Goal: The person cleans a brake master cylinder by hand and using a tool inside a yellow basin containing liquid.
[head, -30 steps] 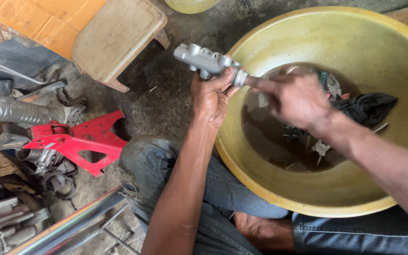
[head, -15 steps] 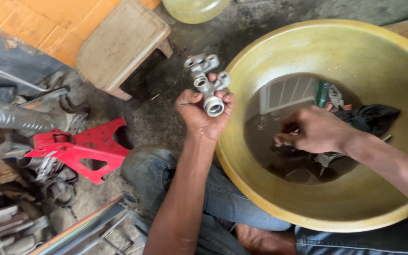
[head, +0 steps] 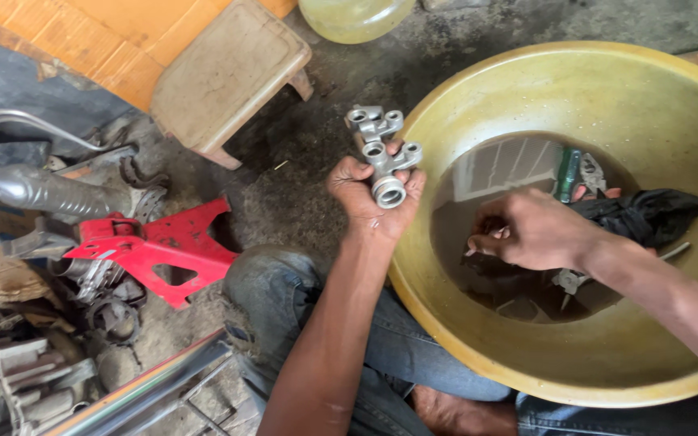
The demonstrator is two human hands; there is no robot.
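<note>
Two hands were at work over a seated person's lap, knees in blue jeans (head: 317, 323) at the 6 o'clock edge of the view. The left hand (head: 369, 198) was closed around the lower end of a grey cast-metal part (head: 381, 153), gripping it just left of the basin rim. The part's long axis ran from the palm up toward 11 o'clock, its round bore facing the camera and its lugged end clear of the fingers. The right hand (head: 539, 234) lay at 3 o'clock from the part, well apart from it, fingers curled down into the dark liquid of the yellow basin (head: 607, 89); whether it gripped anything under the surface could not be told. The left hand alone was on the part; the right was the nearer to the basin's contents.

Beyond the right hand, a black rag (head: 648, 214) lay in the liquid, with a green-handled tool (head: 569, 173) at about 12 o'clock from the knuckles. Small metal pieces showed beneath the wrist.

On the floor at 9 o'clock lay a red bracket (head: 163, 242) and a silver exhaust pipe (head: 42, 190). Farther off, at 11 o'clock, stood a worn beige stool (head: 228, 77).
</note>
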